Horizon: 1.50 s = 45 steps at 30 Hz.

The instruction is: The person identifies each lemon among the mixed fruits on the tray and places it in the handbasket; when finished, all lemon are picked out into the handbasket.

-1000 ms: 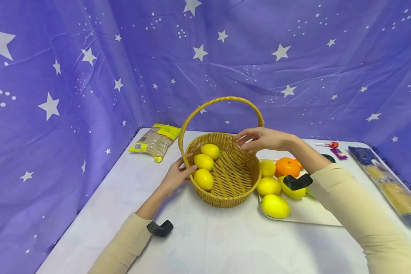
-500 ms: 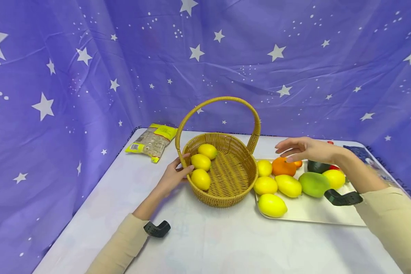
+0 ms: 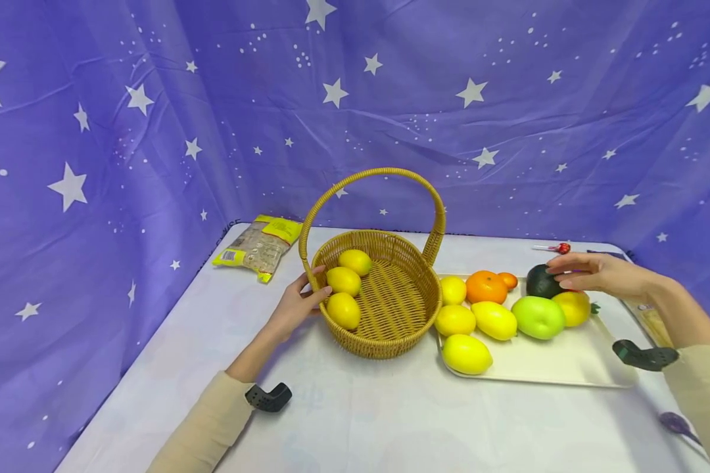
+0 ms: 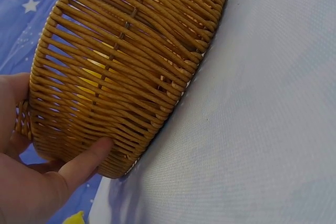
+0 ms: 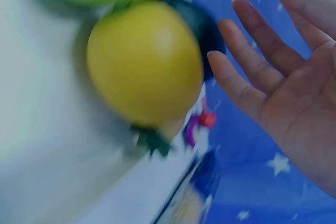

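A wicker basket [image 3: 384, 348] with a tall handle stands mid-table, three lemons [image 3: 344, 311] along its left side. My left hand [image 3: 296, 305] holds its left rim by the handle's base, thumb over the edge; in the left wrist view a fingertip [image 4: 102, 148] presses the woven wall. To the right, a cream tray [image 3: 568, 368] bears several lemons [image 3: 467, 355], an orange [image 3: 486, 288], a green apple [image 3: 538, 318], a dark green avocado-like fruit [image 3: 541, 282] and a yellow fruit with green leaves [image 5: 144, 64]. Over the dark fruit hovers my right hand [image 3: 609, 276], fingers extended, holding nothing; contact is unclear.
A clear and yellow food packet [image 3: 260, 243] lies back left. At the back right are a red lollipop [image 3: 559, 248] and, partly hidden by my arm, a long package [image 3: 651, 325]. A purple-headed item [image 3: 677, 424] lies near my right sleeve. A starry curtain [image 3: 355, 118] hangs behind.
My right hand has moved from the basket's right rim rightward across the tray to the dark fruit. The left hand has stayed on the basket. The head view has shifted slightly right.
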Motion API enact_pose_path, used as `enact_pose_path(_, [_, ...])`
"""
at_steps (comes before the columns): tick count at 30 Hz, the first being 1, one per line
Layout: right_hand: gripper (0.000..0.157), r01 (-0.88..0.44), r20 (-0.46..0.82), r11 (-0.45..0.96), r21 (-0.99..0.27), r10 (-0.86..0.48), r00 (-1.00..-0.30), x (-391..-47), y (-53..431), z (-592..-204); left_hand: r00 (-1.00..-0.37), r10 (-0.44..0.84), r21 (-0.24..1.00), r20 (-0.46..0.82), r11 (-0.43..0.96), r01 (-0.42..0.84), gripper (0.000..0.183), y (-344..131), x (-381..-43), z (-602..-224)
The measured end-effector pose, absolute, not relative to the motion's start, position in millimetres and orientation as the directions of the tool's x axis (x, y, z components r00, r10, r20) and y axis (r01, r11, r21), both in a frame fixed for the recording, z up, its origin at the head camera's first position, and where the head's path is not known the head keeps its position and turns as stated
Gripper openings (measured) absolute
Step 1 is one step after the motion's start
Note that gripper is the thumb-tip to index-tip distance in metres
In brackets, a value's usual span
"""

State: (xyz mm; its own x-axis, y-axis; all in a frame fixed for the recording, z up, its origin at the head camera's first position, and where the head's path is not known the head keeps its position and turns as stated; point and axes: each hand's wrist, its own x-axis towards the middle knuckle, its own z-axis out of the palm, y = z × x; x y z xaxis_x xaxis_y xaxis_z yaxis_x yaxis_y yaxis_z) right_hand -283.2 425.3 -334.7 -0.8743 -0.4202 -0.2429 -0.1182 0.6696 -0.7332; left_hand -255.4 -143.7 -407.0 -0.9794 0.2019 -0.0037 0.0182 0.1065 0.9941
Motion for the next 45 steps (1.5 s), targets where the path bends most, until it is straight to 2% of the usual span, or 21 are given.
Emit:
enact_pose_path(5, [0.05,-0.117,-0.256,0.714,-0.69,-0.392,-0.883,-277.8,441.7,-344.9,-0.979,0.203,0.994,-0.008,0.106,0.014,0.059,-145.2,-255.2,-408.7])
enact_pose_path(13, [0.055,-0.075,-0.355,0.749,-0.658,-0.397,-0.846,-271.4,448.1,-353.4,-0.979,0.203,0.997,-0.018,0.083,-0.001,0.059,-145.3,-255.2,-410.0])
enact_pose_path(28, [0.066,0.038,-0.435,0.734,-0.678,-0.359,-0.826,-263.2,446.9,-363.6,-0.98,0.199,0.995,-0.01,0.104,0.011,0.059,-145.3,-253.9,-407.7])
enact_pose_path(37, [0.062,-0.044,-0.275,0.702,-0.711,-0.335,-0.901,-257.7,442.1,-343.3,-0.98,0.198,0.993,0.0,0.12,0.024,0.059,-144.0,-254.7,-405.8])
enact_pose_path(45, [0.048,-0.143,-0.096,0.542,-0.828,-0.388,-0.917,-253.3,390.1,-323.0,-0.979,0.202,0.993,0.003,0.115,0.027,0.059,-143.3,-254.0,-404.5])
